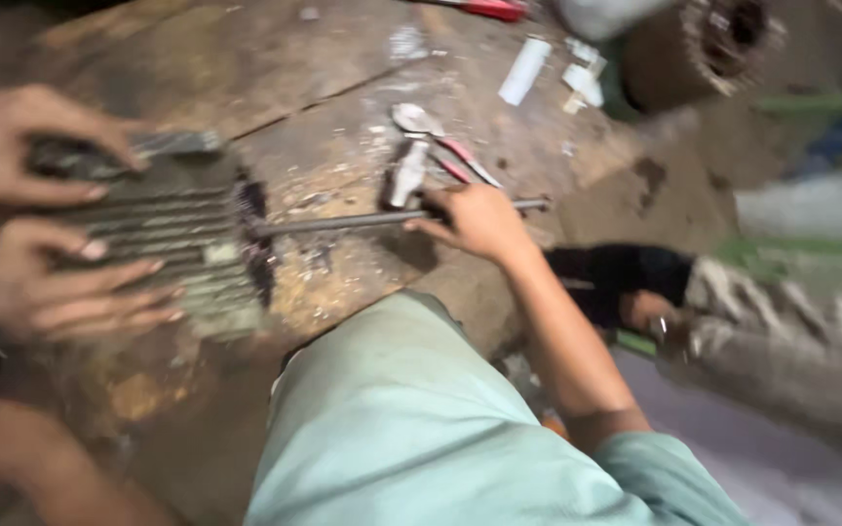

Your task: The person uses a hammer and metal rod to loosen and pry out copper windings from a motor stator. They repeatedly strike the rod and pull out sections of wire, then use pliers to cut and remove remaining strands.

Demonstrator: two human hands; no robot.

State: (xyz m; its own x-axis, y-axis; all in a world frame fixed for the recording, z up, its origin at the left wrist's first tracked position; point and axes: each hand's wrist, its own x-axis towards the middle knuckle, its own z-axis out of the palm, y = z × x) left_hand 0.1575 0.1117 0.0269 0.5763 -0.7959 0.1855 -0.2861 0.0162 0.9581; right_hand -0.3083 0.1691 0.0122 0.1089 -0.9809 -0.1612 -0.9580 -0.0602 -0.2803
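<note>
- Head view looks down on a worn, stained tabletop [324,68] littered with chips and grit; the picture is blurred.
- Right hand [475,222] is closed around a thin metal rod [343,222] that lies flat and runs left into the end of a ribbed grey motor body [182,239].
- That motor body lies on its side at the left of the tabletop.
- Two hands rest on it: an upper hand [21,141] gripping its top edge and a lower hand [60,282] laid flat with fingers spread on the fins. Whose hands these are cannot be told, so the state of the person's left hand cannot be told either.
- Just beyond the right hand lie red-handled pliers [445,146] beside a small metal tool [406,173].
- A pale green trouser leg [411,419] fills the lower middle.
- White scraps [526,70] lie at the far edge.
</note>
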